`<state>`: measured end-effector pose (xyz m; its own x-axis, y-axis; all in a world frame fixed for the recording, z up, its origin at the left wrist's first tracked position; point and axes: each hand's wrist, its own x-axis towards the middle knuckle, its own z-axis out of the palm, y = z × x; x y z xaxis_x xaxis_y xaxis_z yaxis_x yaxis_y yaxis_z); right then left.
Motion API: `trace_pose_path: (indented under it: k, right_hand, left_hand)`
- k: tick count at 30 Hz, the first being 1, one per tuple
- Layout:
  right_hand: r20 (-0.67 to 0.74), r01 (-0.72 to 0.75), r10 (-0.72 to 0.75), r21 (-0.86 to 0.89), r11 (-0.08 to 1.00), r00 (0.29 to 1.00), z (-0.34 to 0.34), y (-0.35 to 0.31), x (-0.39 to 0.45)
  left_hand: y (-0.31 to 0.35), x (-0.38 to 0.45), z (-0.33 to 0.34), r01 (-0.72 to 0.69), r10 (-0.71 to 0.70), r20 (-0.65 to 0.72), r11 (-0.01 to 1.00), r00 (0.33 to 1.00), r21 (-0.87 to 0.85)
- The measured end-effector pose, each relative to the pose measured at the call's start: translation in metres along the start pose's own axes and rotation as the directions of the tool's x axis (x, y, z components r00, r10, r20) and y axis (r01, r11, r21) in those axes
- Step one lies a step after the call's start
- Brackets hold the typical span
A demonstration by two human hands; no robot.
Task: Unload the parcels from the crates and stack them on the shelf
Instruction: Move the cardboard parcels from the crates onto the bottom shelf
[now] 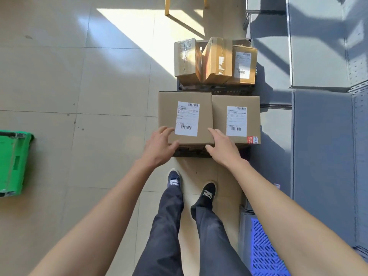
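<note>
Cardboard is what both hands are reaching for: the left parcel (185,118), lying in the near crate (191,152) at the middle of the frame, is sitting just ahead of the fingers with its long axis running away from the person. The left hand (159,148) and right hand (222,149) are flanking its near corners equally close, fingers spread and only touching it, gripping nothing yet, while the grey shelf (322,136) is waiting along the right edge.

Two large brown cardboard parcels lie flat, side by side and touching, on the near dark plastic crate (191,152): the left labelled parcel (169,112) and the right labelled parcel (219,120), each with a white shipping label facing up. Beyond, the far dark crate (219,90) holds three smaller brown cardboard parcels (216,60), standing tilted. The grey metal shelf (318,56) stands along the right.
</note>
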<state>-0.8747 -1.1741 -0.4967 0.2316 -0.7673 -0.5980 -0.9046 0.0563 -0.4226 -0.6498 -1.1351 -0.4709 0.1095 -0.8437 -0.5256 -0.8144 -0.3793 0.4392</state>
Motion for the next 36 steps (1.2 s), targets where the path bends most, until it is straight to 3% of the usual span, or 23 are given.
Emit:
trace_pose_path:
  k: [8, 14, 19, 25, 36]
  right_hand:
    - [-0.079, -0.141, 0.149, 0.100, 0.985, 0.986, 0.042, 0.010, 0.059]
    - [-0.058, -0.170, 0.178, 0.125, 0.978, 0.982, 0.065, 0.018, 0.092]
    - [-0.126, -0.152, 0.166, 0.116, 0.982, 0.978, 0.072, 0.019, 0.116]
    - [-0.069, -0.150, 0.172, 0.251, 0.956, 0.983, 0.086, 0.026, 0.127]
    - [-0.108, -0.101, 0.128, 0.226, 0.969, 0.986, 0.079, 0.013, 0.111]
  left_hand:
    - [-0.037, 0.064, 0.034, 0.085, -0.083, 0.022, 0.991, 0.996, -0.105]
    - [-0.047, 0.095, 0.051, 0.156, -0.163, -0.030, 0.976, 0.986, -0.152]
    - [-0.056, 0.111, 0.062, 0.221, -0.230, -0.021, 0.954, 0.973, -0.201]
    - [-0.069, 0.120, 0.074, 0.193, -0.190, 0.039, 0.942, 0.981, -0.273]
    - [-0.055, 0.113, 0.057, 0.181, -0.188, -0.019, 0.966, 0.982, -0.186]
